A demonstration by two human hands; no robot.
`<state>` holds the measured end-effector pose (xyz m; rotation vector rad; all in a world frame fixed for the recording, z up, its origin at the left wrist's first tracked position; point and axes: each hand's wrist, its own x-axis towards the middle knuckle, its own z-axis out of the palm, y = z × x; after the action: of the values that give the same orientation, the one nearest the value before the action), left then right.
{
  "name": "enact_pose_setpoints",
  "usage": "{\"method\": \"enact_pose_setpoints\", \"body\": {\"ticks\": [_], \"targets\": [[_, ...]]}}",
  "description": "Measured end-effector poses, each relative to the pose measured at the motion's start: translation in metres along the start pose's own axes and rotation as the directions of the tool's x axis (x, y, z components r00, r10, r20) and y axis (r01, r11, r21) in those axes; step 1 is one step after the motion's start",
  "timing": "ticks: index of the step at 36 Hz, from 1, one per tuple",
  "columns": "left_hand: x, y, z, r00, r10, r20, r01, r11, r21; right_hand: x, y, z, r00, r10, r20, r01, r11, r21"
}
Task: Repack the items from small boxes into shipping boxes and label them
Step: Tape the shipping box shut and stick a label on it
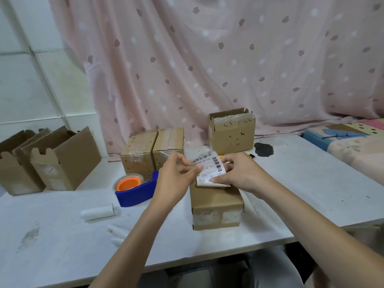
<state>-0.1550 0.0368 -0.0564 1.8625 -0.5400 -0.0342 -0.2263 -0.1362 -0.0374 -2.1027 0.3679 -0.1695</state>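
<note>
While the sealed shipping box (216,204) sits taped on the white table (311,183), both hands work a shipping label (208,168) directly above its top. The left hand (176,173) pinches the label's left edge; the right hand (239,171) grips its lower right corner, apparently peeling the backing so it can be stuck down. A tape dispenser (135,188) rests just left, within reach.
</note>
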Motion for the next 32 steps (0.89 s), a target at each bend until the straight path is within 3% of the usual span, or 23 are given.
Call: {"method": "enact_pose_setpoints", "body": {"ticks": [6,12,19,27,32], "targets": [[0.007,-0.009,-0.001,0.990,0.068,0.122,-0.075,0.995,0.059,0.000,-0.004,0.003,0.999,-0.047,-0.004,0.047,0.996,-0.075],[0.009,-0.014,-0.001,0.980,0.070,0.184,-0.072,0.997,0.004,0.004,0.001,0.004,0.998,-0.062,-0.021,0.060,0.995,-0.080],[0.014,-0.012,-0.006,0.961,0.072,0.268,-0.087,0.995,0.047,0.006,0.008,0.004,1.000,-0.015,-0.008,0.016,0.999,0.041],[0.012,-0.004,-0.010,0.941,0.079,0.328,-0.101,0.994,0.052,0.003,0.014,0.011,0.996,-0.009,-0.084,0.021,0.989,0.148],[0.012,-0.005,-0.009,0.936,0.093,0.339,-0.127,0.989,0.080,0.004,0.019,0.015,0.995,-0.026,-0.098,0.039,0.990,0.137]]}}
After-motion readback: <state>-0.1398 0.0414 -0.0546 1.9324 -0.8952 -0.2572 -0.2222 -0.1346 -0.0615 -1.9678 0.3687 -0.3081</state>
